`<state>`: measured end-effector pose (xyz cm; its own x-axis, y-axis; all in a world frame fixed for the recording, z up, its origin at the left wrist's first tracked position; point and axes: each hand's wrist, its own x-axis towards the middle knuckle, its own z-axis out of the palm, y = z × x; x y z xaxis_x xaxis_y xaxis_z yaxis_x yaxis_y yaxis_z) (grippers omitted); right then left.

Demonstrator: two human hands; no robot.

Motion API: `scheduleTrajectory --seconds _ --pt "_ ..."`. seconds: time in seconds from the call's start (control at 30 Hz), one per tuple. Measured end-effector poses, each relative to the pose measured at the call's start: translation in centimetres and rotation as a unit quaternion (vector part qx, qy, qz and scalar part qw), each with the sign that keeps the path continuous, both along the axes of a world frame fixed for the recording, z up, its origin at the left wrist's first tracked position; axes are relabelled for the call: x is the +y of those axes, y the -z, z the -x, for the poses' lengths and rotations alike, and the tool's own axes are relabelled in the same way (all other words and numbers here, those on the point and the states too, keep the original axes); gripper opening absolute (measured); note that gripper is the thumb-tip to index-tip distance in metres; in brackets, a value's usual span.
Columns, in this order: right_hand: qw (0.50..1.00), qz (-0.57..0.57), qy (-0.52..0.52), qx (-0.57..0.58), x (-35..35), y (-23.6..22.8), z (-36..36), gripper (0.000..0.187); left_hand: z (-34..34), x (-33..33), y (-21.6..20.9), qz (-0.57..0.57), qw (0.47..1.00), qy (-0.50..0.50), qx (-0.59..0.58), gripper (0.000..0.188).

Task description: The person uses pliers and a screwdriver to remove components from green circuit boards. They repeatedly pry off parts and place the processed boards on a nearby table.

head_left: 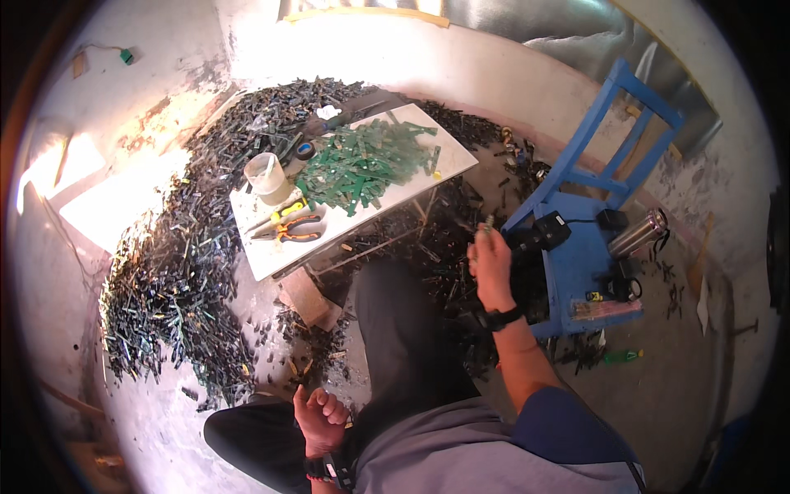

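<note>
My right hand is raised between the table and the chair, its fingers closed on a short greenish strip that sticks up past the fingertips. My left hand is low beside my leg, fingers curled in; whatever they may hold is hidden. On the white table lies a pile of green strips that look like circuit-board pieces. Beside the pile stand a whitish tub and a roll of tape. Orange-and-black pliers and a yellow-handled tool lie at the table's near left.
A large heap of dark strips covers the floor left of and behind the table. At the right, a blue chair carries a black device and a metal flask. A brown block sits below the table.
</note>
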<state>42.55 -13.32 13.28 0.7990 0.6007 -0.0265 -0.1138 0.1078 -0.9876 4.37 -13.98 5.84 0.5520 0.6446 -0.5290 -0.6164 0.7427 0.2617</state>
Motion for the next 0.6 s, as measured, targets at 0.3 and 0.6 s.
scheduleTrajectory --seconds 0.3,0.6 --pt "0.874 0.115 -0.407 -0.238 1.9 0.1 11.2 0.022 1.4 -0.4 1.0 -0.01 1.0 -0.01 -0.005 0.049" --pt "0.581 -0.027 -0.582 -0.568 4.2 1.1 22.2 0.013 2.5 -1.4 0.8 -0.017 0.998 -0.034 0.041 0.053"
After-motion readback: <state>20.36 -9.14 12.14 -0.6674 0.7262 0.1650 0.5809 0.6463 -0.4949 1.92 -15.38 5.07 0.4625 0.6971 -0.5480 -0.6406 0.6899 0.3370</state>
